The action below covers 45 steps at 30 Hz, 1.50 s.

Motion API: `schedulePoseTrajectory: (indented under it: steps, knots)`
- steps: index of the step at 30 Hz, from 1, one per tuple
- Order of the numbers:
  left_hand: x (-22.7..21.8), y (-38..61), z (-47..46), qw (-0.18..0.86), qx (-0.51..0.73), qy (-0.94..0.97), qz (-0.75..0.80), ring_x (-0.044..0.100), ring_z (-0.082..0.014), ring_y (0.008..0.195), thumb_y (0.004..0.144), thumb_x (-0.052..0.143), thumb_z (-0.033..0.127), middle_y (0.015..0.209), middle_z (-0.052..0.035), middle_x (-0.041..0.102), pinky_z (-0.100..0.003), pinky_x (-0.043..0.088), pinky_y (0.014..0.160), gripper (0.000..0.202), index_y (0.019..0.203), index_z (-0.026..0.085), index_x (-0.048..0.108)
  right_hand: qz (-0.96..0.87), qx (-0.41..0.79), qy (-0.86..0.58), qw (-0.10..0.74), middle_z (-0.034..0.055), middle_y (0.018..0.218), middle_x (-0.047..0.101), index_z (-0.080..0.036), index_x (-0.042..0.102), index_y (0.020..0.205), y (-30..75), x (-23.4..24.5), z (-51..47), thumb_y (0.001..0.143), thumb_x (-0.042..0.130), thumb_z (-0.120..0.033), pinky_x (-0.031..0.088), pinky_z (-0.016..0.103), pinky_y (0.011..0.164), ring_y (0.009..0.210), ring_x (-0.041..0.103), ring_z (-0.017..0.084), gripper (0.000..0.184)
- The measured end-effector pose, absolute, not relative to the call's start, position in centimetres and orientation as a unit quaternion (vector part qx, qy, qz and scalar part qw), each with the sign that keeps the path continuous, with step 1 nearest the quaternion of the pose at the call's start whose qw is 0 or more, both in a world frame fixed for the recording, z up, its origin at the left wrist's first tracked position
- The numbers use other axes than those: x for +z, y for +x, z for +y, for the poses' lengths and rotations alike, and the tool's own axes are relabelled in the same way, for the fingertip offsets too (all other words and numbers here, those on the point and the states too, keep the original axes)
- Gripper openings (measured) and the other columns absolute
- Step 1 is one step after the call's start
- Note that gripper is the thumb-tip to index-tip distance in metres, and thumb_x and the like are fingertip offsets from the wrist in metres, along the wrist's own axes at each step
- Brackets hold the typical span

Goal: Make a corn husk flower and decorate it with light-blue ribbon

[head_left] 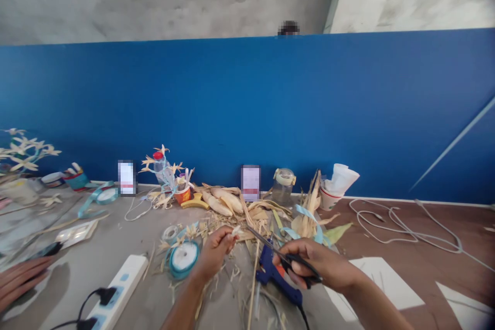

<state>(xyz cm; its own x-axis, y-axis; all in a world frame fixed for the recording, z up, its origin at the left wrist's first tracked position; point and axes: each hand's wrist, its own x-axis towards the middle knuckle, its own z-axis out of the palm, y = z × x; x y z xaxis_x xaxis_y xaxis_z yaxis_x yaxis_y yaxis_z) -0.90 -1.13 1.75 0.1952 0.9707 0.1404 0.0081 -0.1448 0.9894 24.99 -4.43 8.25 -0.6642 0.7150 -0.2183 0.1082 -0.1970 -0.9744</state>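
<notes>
My left hand (pixel 219 248) pinches a small pale piece of corn husk (pixel 236 230) between thumb and fingertips. In my right hand (pixel 315 263) are black-handled scissors (pixel 266 240), their blades pointing up and left toward the husk piece, apart from it. A blue glue gun (pixel 276 273) lies below the scissors, partly hidden by my right hand. To the left of my left hand sits a roll of teal ribbon (pixel 184 259). Dried corn husks (pixel 224 201) and loose scraps cover the table just beyond both hands.
A white power strip (pixel 122 281) with black plugs lies at lower left, near another person's hand (pixel 23 281). Along the blue partition (pixel 232 103) stand a phone (pixel 251 183), a lidded jar (pixel 284 185) and paper cups (pixel 331 198). White cables (pixel 402 227) and paper sheets (pixel 386 281) lie on the right.
</notes>
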Motion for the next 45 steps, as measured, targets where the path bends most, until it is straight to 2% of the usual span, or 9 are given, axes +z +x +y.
schedulePoseTrajectory:
  steps: [4,7,12,20,30,34,41,45]
  knots:
    - [2.0,-0.7,-1.5,0.377,0.432,0.711,0.407,0.048,-0.0134,0.055,0.082,0.049,0.04,0.06,-0.0008,0.054,-0.025,0.04,0.053,0.028,0.069,0.019,0.064,-0.607,0.68,-0.375,0.166,-0.0019,0.051,0.054,-0.013,0.065,0.09,26.4,8.9,-5.0,0.068,0.065,-0.044,0.024,0.018,0.045,0.045,0.041,0.006,0.039]
    - [2.2,-0.4,-1.7,0.32,0.402,0.757,0.404,0.053,-0.0149,0.06,0.084,0.046,0.035,0.064,-0.0026,0.057,-0.025,0.043,0.057,0.028,0.07,0.019,0.064,-0.61,0.675,-0.391,0.141,-0.0023,0.051,0.053,-0.013,0.066,0.092,27.3,9.3,-5.4,0.07,0.063,-0.04,0.026,0.017,0.045,0.044,0.04,0.006,0.035]
    - [2.4,0.0,-1.8,0.292,0.389,0.775,0.403,0.057,-0.0171,0.063,0.084,0.045,0.033,0.065,-0.0045,0.062,-0.026,0.046,0.059,0.027,0.072,0.021,0.067,-0.611,0.675,-0.399,0.111,-0.0039,0.05,0.052,-0.013,0.066,0.093,28.4,8.7,-5.5,0.072,0.058,-0.026,0.028,0.016,0.045,0.043,0.041,0.005,0.027]
    - [2.2,-0.1,-1.9,0.284,0.394,0.782,0.39,0.061,-0.018,0.068,0.083,0.049,0.029,0.071,-0.005,0.067,-0.027,0.048,0.063,0.02,0.078,0.024,0.069,-0.608,0.676,-0.405,0.092,-0.0047,0.048,0.053,-0.013,0.068,0.092,28.2,9.2,-5.4,0.067,0.051,-0.014,0.029,0.014,0.043,0.042,0.042,0.004,0.03]
    - [1.8,-0.2,-1.9,0.28,0.381,0.795,0.38,0.061,-0.0193,0.072,0.084,0.047,0.027,0.074,-0.0062,0.068,-0.028,0.047,0.064,0.021,0.079,0.023,0.068,-0.592,0.697,-0.392,0.099,-0.0041,0.047,0.053,-0.012,0.069,0.092,28.3,8.8,-5.2,0.07,0.055,-0.019,0.029,0.015,0.044,0.042,0.042,0.005,0.027]
    - [1.8,-0.1,-2.0,0.273,0.374,0.8,0.381,0.061,-0.0193,0.071,0.084,0.047,0.027,0.074,-0.0062,0.067,-0.028,0.047,0.064,0.022,0.078,0.023,0.068,-0.587,0.7,-0.393,0.107,-0.0032,0.047,0.053,-0.012,0.069,0.092,28.2,8.9,-5.3,0.074,0.056,-0.028,0.029,0.016,0.044,0.043,0.041,0.005,0.028]
    - [2.2,0.0,-2.2,0.273,0.37,0.806,0.372,0.06,-0.017,0.072,0.085,0.047,0.024,0.074,-0.0051,0.067,-0.025,0.047,0.064,0.021,0.079,0.02,0.067,-0.584,0.709,-0.378,0.115,-0.0034,0.048,0.053,-0.01,0.069,0.093,28.3,8.5,-5.2,0.067,0.065,-0.037,0.026,0.016,0.042,0.042,0.041,0.005,0.038]
    - [2.3,0.1,-2.3,0.268,0.38,0.806,0.367,0.06,-0.0162,0.07,0.085,0.047,0.023,0.074,-0.0044,0.067,-0.024,0.046,0.063,0.021,0.079,0.02,0.067,-0.583,0.714,-0.37,0.119,-0.0037,0.048,0.054,-0.011,0.068,0.094,28.4,8.2,-5.1,0.067,0.066,-0.036,0.025,0.015,0.042,0.042,0.04,0.004,0.037]
